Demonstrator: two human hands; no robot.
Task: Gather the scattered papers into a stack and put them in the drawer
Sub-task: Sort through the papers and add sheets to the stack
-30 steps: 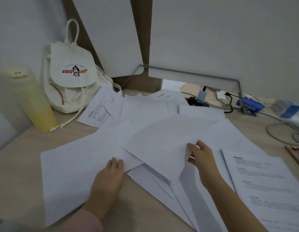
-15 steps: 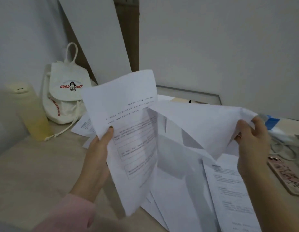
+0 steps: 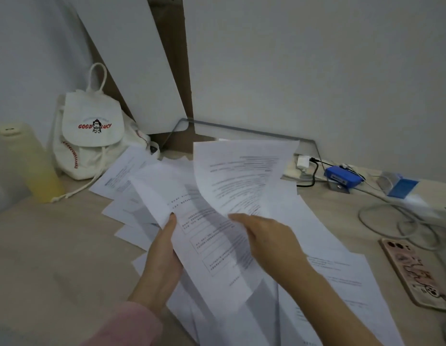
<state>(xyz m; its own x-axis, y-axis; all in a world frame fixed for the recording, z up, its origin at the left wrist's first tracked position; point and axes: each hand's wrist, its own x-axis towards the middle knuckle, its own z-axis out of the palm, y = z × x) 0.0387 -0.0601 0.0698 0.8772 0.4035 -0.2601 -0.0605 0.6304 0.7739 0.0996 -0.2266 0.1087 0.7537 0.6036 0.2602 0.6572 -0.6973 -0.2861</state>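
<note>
You will find one legible marking only, "GOOD LUCY" in red on the flap of the white drawstring bag (image 3: 92, 136); print on the papers (image 3: 217, 233) is too blurred to read.

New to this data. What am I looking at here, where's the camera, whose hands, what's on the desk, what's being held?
There is no robot: a person works with bare hands, and the single wide-angle camera sits on their head, looking forward and down. So the forearms enter from the bottom edge.

The left hand, with a pink sleeve, grips a printed sheet lifted off the desk. The right hand holds a second printed sheet fanned above it.

More loose papers lie scattered on the wooden desk beneath them; none are neatly stacked yet, and no drawer is in view.

Other things around: a white drawstring bag and a yellowish bottle at the left, a power strip with cables and a blue box at the back, and a phone in a pink case on the right.
</note>
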